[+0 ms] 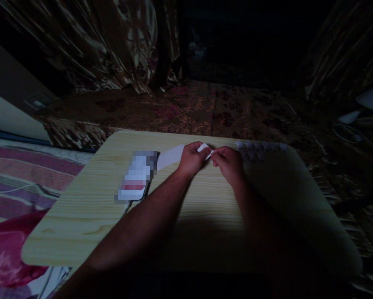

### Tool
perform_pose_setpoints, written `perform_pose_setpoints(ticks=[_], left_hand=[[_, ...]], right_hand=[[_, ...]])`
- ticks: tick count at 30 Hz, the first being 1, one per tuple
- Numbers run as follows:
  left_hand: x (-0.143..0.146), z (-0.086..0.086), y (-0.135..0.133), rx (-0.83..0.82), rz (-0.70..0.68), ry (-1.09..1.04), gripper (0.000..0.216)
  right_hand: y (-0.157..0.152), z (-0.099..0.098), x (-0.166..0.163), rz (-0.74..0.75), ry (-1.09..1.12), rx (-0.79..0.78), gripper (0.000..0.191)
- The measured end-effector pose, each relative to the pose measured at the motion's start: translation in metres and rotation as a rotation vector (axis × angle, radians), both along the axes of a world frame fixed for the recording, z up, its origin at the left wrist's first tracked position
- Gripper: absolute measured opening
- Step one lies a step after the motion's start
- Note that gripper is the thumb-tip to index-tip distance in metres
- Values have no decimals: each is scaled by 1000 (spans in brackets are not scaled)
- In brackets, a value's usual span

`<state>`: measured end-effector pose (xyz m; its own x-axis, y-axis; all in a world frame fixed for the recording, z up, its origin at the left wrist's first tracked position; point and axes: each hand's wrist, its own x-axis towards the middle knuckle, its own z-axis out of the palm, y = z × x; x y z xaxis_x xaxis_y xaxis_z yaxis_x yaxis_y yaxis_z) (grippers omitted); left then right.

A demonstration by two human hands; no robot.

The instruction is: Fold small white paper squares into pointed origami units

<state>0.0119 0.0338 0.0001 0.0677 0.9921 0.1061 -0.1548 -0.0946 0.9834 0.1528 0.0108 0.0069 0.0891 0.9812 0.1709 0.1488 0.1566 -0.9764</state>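
Above the far half of the wooden table, my left hand (192,158) pinches a small folded piece of white paper (204,147). The fingertips of my right hand (226,161) are closed on the paper's right corner. A flat white paper strip (170,157) lies on the table just left of my left hand. Beyond and right of my right hand, several small pale folded pieces (259,146) sit in two rows; dim light hides their exact shape.
A phone (134,176), its screen blurred out, lies left of my forearms with a cable at its lower end. The pale wooden table (201,216) has rounded corners. A striped bed cover (27,174) is at left, patterned cloth (186,108) behind, and a white lamp (371,99) at far right.
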Motion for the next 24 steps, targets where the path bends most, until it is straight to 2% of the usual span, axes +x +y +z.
perform_pose_setpoints(ticks=[24], left_hand=[[-2,-1,2,30,-41,-34,28]], right_hand=[[0,0,0,-9,55,-9,15]])
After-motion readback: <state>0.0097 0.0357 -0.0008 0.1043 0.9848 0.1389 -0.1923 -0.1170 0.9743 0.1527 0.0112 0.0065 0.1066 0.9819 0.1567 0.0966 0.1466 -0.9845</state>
